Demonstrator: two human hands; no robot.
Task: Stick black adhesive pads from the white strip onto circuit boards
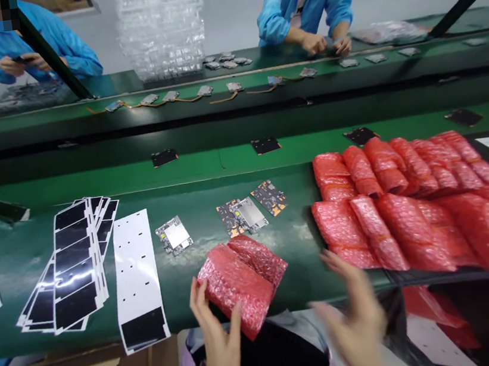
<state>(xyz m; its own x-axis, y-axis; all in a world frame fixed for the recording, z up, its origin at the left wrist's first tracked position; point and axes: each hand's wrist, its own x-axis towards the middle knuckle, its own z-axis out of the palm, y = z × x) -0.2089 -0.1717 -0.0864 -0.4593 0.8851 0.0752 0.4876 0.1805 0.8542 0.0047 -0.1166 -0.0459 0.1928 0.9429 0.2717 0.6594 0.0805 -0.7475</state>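
Left hand half closed, gripping 2 red bubble bags at near edge, just above green belt. Right hand blurred, fingers spread wide, holding nothing, just beside right pile of red bags. Circuit boards lying just beyond, toward far side.

Red bubble mailer, dimpled pattern, near front edge of green surface; black rectangles on white sticker sheets; circuit boards mottled orange, black, silver.
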